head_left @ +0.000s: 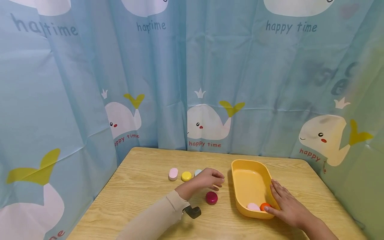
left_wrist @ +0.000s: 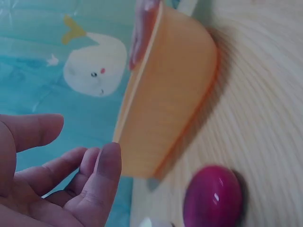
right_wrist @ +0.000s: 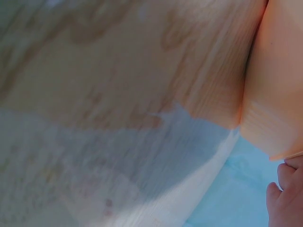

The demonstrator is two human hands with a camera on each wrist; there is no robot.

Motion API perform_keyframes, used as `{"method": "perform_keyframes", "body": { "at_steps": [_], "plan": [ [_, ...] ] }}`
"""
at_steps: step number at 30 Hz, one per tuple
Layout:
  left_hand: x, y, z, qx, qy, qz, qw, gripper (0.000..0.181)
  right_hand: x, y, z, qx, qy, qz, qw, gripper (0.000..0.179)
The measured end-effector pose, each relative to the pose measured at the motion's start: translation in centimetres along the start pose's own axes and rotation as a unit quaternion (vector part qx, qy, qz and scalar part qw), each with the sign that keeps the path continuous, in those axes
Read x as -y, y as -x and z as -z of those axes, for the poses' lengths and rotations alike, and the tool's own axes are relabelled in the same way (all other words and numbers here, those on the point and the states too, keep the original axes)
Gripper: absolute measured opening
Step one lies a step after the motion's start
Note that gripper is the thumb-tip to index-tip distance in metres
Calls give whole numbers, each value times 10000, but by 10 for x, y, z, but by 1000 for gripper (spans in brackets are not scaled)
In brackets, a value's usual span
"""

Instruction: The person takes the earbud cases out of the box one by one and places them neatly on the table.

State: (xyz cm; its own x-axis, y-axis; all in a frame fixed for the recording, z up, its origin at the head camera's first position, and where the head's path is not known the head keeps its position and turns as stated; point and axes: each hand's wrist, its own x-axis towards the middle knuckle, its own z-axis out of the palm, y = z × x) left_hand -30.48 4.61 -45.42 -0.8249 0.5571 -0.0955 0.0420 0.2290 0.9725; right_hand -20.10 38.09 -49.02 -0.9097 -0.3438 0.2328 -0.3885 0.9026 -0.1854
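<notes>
My left hand [head_left: 208, 178] hovers over the table left of the yellow tray [head_left: 235, 186]. Its fingers are loosely bent, with nothing between thumb and fingertips in the left wrist view. A shiny dark magenta round piece [head_left: 211, 198] lies on the table just below that hand. My right hand [head_left: 286, 203] rests along the tray's right rim, fingers extended and thumb reaching over the near corner. Inside the tray's near end sit a pale pink piece [head_left: 253, 207] and an orange-red piece [head_left: 265, 206], the latter partly behind the thumb.
Left of the tray, a pink oval piece [head_left: 173, 174], a yellow round piece [head_left: 186, 176] and a pale blue piece [head_left: 198, 172] lie in a row, the last partly covered by my left hand. A blue whale-print curtain [head_left: 168, 110] hangs behind the wooden table [head_left: 144, 186].
</notes>
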Motion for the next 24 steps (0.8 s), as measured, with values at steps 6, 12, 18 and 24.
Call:
{"method": "perform_keyframes", "body": {
  "at_steps": [6,12,18,24],
  "plan": [
    [-14,-9,-16,453,-9,-177,9988,21,2,-1,2,-99,2,53,9999,83],
    [-30,-15,-35,731,-340,-261,9964,24,3,-1,2,-14,-24,-82,10000,84],
    [-42,-21,-54,1134,-858,-117,9898,30,4,0,2,-49,13,-100,9999,83],
    [-41,-26,-69,1146,-968,79,9887,33,3,0,1,-107,7,-23,9999,83]
  ]
}}
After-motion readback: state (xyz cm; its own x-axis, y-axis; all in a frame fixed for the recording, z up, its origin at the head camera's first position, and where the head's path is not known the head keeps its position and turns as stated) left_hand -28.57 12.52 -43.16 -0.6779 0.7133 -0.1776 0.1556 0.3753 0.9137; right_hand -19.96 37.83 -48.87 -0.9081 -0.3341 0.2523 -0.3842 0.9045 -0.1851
